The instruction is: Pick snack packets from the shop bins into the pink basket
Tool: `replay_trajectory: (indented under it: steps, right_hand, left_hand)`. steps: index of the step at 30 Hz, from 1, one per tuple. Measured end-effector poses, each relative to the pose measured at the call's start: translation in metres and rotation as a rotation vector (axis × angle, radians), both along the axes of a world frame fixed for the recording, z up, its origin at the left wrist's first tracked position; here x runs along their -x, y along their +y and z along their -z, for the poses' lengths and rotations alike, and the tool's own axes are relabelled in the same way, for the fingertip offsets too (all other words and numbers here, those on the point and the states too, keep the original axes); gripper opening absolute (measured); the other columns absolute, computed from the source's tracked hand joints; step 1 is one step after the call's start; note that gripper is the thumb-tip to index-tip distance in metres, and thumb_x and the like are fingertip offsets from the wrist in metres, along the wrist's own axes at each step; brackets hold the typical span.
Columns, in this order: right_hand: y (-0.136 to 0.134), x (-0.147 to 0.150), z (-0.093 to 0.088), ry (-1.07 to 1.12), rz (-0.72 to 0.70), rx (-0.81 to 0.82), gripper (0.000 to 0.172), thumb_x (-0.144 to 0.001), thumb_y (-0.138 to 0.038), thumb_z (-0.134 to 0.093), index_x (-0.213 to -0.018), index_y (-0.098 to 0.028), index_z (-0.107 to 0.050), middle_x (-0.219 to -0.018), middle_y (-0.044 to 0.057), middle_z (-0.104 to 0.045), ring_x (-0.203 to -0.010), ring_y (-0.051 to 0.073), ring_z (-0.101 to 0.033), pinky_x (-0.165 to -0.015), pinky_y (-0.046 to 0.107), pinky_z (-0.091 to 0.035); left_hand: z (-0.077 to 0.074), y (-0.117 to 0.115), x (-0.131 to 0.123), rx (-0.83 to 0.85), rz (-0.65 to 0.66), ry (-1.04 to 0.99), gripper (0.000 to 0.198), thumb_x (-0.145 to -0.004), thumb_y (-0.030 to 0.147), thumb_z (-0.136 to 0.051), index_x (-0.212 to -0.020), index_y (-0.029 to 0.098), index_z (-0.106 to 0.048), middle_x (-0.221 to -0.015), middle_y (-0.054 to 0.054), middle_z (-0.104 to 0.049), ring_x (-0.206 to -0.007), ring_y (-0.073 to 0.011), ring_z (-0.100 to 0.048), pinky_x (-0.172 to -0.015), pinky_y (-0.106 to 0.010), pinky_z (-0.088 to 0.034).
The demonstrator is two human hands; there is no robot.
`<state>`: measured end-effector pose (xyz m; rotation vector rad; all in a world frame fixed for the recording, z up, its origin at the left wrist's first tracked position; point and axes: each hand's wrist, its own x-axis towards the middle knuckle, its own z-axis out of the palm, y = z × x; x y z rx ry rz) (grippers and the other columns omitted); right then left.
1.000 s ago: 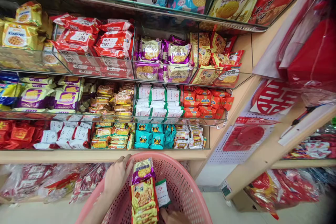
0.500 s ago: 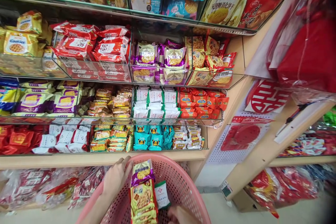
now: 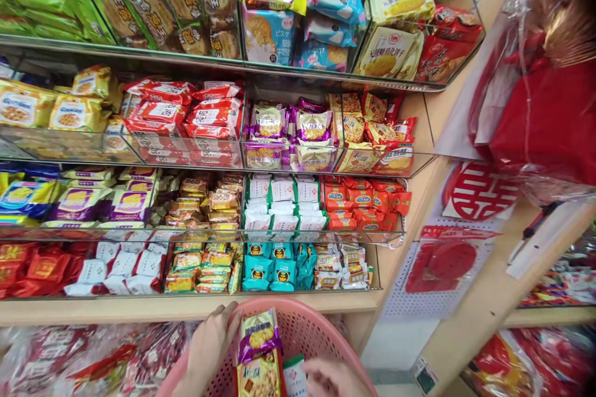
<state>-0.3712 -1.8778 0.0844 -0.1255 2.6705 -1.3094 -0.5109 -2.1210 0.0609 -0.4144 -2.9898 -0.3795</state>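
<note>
My left hand [image 3: 212, 344] is closed over the left rim of a pink perforated plastic basket [image 3: 321, 329], its fingers beside the packets inside. A purple-and-cream biscuit packet [image 3: 259, 335] leans in the basket above a yellow-and-red packet [image 3: 259, 375] with a cookie picture. To their right is a white packet with green edges [image 3: 295, 378], partly cut off by the frame. My right hand [image 3: 335, 378] is low inside the basket at the right edge of this white packet. Its fingers are slightly blurred and loosely apart, with nothing visible held in them.
Glass-fronted shelves of wrapped snacks rise ahead, with teal packets [image 3: 270, 267], white-and-green packets [image 3: 283, 195] and purple packets [image 3: 313, 130]. A wooden shelf edge [image 3: 116, 309] runs just behind the basket. Red hanging decorations [image 3: 440, 260] are on the right; bagged goods [image 3: 93, 360] lie below left.
The view has tilted up, so shelves and basket appear lower. My right hand has come up a little relative to the basket. My left hand has kept its place at the rim.
</note>
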Motion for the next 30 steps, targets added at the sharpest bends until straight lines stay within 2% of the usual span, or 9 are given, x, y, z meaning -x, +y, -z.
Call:
replay_trajectory:
  steps: [2, 5, 7, 9, 12, 16, 22, 30]
  right_hand:
    - [0.003, 0.004, -0.058, 0.252, 0.109, 0.046, 0.033, -0.086, -0.040, -0.046, -0.104, -0.022, -0.068, -0.098, 0.005, -0.069, -0.088, 0.019, -0.062, -0.077, 0.027, -0.047]
    - [0.012, 0.025, -0.144, 0.518, 0.205, 0.034, 0.031, -0.087, -0.041, -0.047, -0.098, -0.023, -0.068, -0.096, 0.004, -0.068, -0.088, 0.018, -0.061, -0.076, 0.029, -0.048]
    - [0.018, 0.051, -0.187, 0.680, 0.246, 0.023, 0.027, -0.083, -0.040, -0.054, -0.095, -0.021, -0.068, -0.088, 0.003, -0.069, -0.076, 0.016, -0.060, -0.068, 0.029, -0.048]
    - [0.021, 0.083, -0.212, 0.779, 0.285, -0.033, 0.024, -0.080, -0.036, -0.058, -0.093, -0.019, -0.069, -0.082, 0.003, -0.069, -0.071, 0.016, -0.060, -0.067, 0.029, -0.047]
    - [0.020, 0.127, -0.223, 0.820, 0.338, -0.197, 0.018, -0.078, -0.026, -0.058, -0.088, -0.017, -0.070, -0.080, 0.004, -0.070, -0.072, 0.017, -0.061, -0.070, 0.029, -0.045]
    - [0.015, 0.161, -0.218, 0.763, 0.421, -0.393, 0.018, -0.080, -0.022, -0.054, -0.084, -0.018, -0.071, -0.084, 0.005, -0.072, -0.082, 0.019, -0.063, -0.075, 0.029, -0.043]
    - [0.012, 0.174, -0.216, 0.660, 0.575, -0.495, 0.021, -0.083, -0.027, -0.050, -0.086, -0.020, -0.070, -0.088, 0.007, -0.072, -0.088, 0.021, -0.064, -0.071, 0.028, -0.042]
    - [0.004, 0.180, -0.220, 0.621, 0.618, -0.601, 0.026, -0.085, -0.029, -0.046, -0.086, -0.021, -0.071, -0.090, 0.010, -0.071, -0.086, 0.025, -0.064, -0.065, 0.031, -0.041]
  left_hand:
    - [-0.001, 0.000, 0.000, 0.002, -0.012, -0.013, 0.040, -0.094, 0.037, -0.025, -0.119, 0.024, -0.054, -0.102, -0.008, -0.067, -0.084, -0.0206, -0.069, -0.060, -0.025, -0.044]
    - [-0.002, 0.000, -0.001, 0.001, -0.014, -0.009, 0.039, -0.094, 0.037, -0.025, -0.118, 0.025, -0.054, -0.101, -0.007, -0.067, -0.084, -0.0200, -0.069, -0.058, -0.024, -0.043]
    - [-0.002, -0.001, -0.001, -0.007, -0.009, -0.003, 0.039, -0.095, 0.038, -0.025, -0.117, 0.026, -0.055, -0.098, -0.006, -0.067, -0.083, -0.0189, -0.068, -0.059, -0.023, -0.043]
    - [-0.001, -0.003, -0.001, -0.014, -0.007, 0.003, 0.040, -0.095, 0.038, -0.024, -0.116, 0.026, -0.055, -0.097, -0.006, -0.067, -0.082, -0.0175, -0.068, -0.059, -0.022, -0.042]
    - [0.002, -0.005, -0.001, -0.021, -0.004, 0.014, 0.039, -0.095, 0.038, -0.024, -0.116, 0.025, -0.055, -0.096, -0.006, -0.066, -0.083, -0.0173, -0.068, -0.061, -0.022, -0.043]
    - [0.003, -0.006, -0.002, -0.032, 0.004, 0.026, 0.038, -0.095, 0.036, -0.024, -0.113, 0.025, -0.055, -0.093, -0.005, -0.066, -0.082, -0.0183, -0.068, -0.062, -0.024, -0.044]
    - [0.002, -0.005, -0.003, -0.026, -0.002, 0.026, 0.040, -0.094, 0.034, -0.024, -0.118, 0.024, -0.054, -0.098, -0.007, -0.066, -0.087, -0.0180, -0.067, -0.068, -0.025, -0.046]
    - [-0.001, -0.002, -0.006, -0.026, 0.001, 0.017, 0.041, -0.095, 0.036, -0.024, -0.119, 0.023, -0.054, -0.098, -0.007, -0.066, -0.091, -0.0184, -0.065, -0.072, -0.025, -0.045]
